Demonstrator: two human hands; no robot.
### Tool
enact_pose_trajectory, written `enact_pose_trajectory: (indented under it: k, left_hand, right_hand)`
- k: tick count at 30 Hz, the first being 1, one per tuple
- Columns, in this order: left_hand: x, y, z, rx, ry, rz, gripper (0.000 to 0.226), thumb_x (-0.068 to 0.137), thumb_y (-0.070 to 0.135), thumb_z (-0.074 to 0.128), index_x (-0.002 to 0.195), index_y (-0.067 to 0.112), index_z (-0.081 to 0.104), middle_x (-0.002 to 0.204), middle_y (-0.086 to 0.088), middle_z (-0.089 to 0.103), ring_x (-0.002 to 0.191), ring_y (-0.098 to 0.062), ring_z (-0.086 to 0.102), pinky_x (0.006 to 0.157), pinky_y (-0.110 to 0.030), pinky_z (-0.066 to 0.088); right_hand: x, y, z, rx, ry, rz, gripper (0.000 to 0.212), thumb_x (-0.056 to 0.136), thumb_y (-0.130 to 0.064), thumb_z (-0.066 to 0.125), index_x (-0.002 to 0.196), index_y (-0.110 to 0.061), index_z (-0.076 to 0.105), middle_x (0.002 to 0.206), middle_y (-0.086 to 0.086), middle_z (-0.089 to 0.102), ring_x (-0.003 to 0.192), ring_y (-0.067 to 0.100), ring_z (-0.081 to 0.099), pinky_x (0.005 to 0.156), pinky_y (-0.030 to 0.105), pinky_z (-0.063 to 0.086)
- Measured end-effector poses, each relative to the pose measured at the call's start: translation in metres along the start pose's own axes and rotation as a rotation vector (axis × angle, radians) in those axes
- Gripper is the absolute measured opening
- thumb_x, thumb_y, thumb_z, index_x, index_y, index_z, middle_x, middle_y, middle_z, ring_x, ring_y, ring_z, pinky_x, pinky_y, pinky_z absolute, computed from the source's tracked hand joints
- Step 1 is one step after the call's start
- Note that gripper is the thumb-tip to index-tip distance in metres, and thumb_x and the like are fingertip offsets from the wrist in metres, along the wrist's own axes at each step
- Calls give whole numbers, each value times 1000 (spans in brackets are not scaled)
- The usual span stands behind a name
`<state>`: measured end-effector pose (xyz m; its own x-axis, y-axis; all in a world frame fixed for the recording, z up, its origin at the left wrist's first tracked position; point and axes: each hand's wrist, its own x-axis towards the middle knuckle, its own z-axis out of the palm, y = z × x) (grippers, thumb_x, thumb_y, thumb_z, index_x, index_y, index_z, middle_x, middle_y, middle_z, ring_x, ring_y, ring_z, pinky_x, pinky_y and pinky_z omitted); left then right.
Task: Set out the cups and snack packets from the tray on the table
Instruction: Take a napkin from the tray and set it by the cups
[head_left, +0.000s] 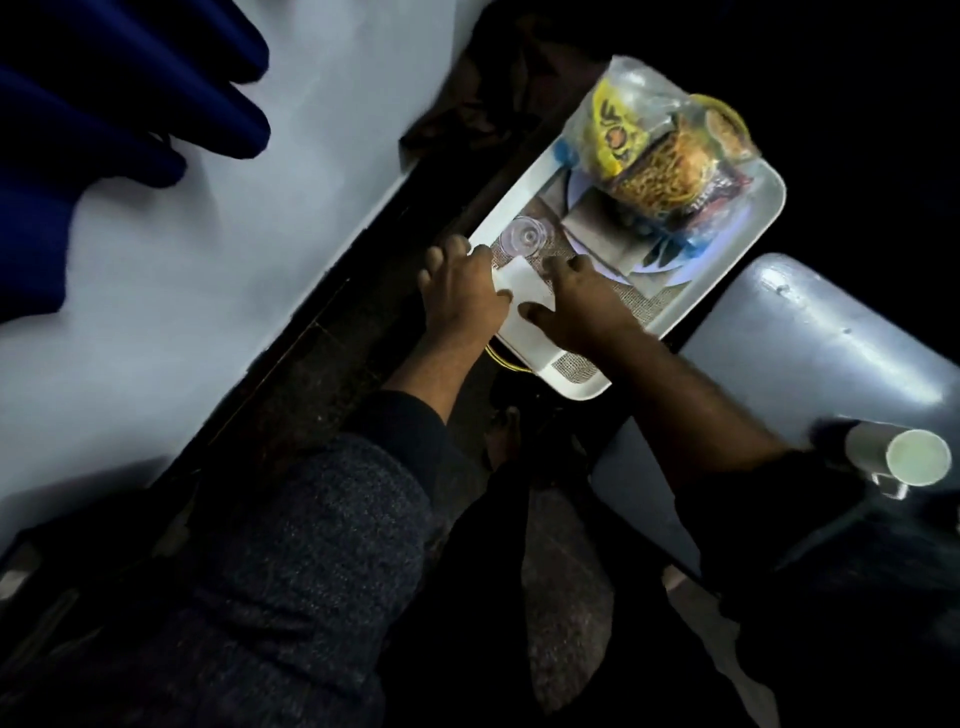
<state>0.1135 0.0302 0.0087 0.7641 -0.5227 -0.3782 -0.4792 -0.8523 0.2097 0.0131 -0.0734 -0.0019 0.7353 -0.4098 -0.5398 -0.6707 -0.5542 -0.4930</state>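
Left hand (460, 291) and right hand (576, 306), fingers curled, together pinch a white cup (522, 291) lying at the near end of the tray (576, 387). A clear cup (522, 238) stands just beyond. Snack packets (660, 150), bagged, fill the far end. Cups look light and crushable: hold by the walls, gently. Packets are soft and slippery: lift the bag.

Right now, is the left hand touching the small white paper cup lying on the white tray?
Touching: the head view shows the left hand thumb overlapping the white paper cup on the tray.
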Motion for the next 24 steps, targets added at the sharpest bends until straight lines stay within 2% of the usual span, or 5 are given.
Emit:
enact_pose_trajectory:
  k: [8,13,17,20,24]
  left_hand:
    - [16,-9,19,-44,-133,-32,56,85,38,75,132,17,54,135,-8,61,133,-32,45,107,-45,31]
    - [25,-8,23,-286,-151,-166,52,78,26,84,124,17,63,127,-5,69,125,-27,58,111,-42,35]
    - [27,-3,23,-571,-170,-199,45,67,23,88,108,14,71,108,-5,74,104,-26,70,100,-47,52]
    - [22,12,14,-924,-137,-248,46,70,20,86,112,12,67,110,-9,70,100,-24,69,91,-38,58]
    - [3,41,-9,-1211,-22,-319,54,81,32,83,124,19,55,126,-10,60,107,-21,64,87,-31,54]
  right_hand:
    - [11,-8,37,-77,73,167,66,86,-34,72,136,-6,39,137,20,37,116,43,54,88,48,50]
    - [11,-1,32,33,118,171,55,86,-25,71,132,-8,44,128,19,55,114,40,58,89,45,49]
    - [8,8,15,247,106,224,38,84,-25,73,118,-9,62,112,15,69,105,32,63,85,35,48]
    - [0,11,-1,594,148,300,15,82,-20,74,89,-8,69,81,8,68,72,24,63,61,26,47]
    - [-27,9,-36,1025,206,331,27,87,-8,71,112,2,69,91,11,70,67,16,65,61,27,54]
